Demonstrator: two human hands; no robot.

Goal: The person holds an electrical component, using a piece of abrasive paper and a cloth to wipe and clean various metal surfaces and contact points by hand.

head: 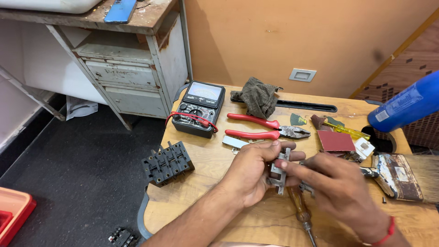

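1. Small grey metal bracket piece [279,171], slotted, held upright above the wooden worktop [201,192], near its middle, between both hands.
2. Handling, by judgement: looks light and rigid, stamped metal with thin edges; unlikely to bend under finger pressure, but small enough to slip. Best gripped by its long side edges, clear of the slots.
3. Left hand [249,176]: palm turned inward, fingers curled round the piece from the left, thumb over the top end; closed on it.
4. Right hand [336,185]: comes in from the right, fingers [292,167] extended and pinched against the piece's right face; partly closed, touching it. Whether it holds a second small part I cannot tell.
5. Both forearms enter from the bottom edge, wrists low over the worktop.
6. Nearby: wooden-handled screwdriver [300,210] just below the hands; red-handled pliers [265,128] just beyond; analogue multimeter [200,109] farther left; black terminal block [167,162] well to the left; paintbrush [402,176] to the right.
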